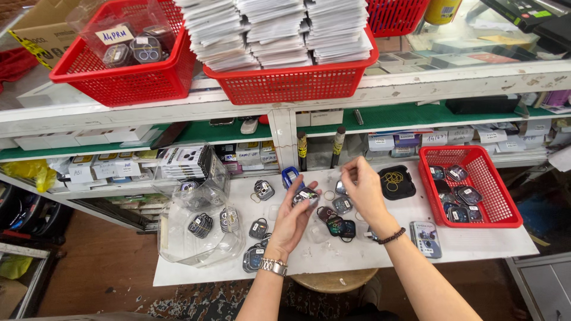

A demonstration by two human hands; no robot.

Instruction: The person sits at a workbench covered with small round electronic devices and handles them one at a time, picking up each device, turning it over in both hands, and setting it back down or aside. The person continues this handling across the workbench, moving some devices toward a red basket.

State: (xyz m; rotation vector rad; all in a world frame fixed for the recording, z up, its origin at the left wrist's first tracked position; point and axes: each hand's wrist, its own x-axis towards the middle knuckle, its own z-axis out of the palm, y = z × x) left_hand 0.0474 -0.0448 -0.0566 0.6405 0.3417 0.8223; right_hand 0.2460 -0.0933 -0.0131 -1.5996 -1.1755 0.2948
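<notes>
Shelves crowded with small boxes and red baskets stand behind a white counter (488,241), and I look down on both hands over it. My left hand (291,223) has its fingers (309,199) curled and closed around a small clear case (304,195) with dark lens rings inside; it sits high in the fingertips, above the middle of the counter. My right hand (364,190) has its thumb and first fingers pinched together on something very small; I cannot tell what it is.

I judge the case to be light, stiff and a little slippery, with thin plastic that may crack, so the flat edges are the best place to hold, not the clear face. Its long axis seems to run left to right, the face tilted up toward me, but this is not sure.

Around the hands lie more cases (342,205) and a black pad (397,182) with rubber bands. Further right is a red basket (505,196) with more cases, further left a clear tub (178,238).
</notes>
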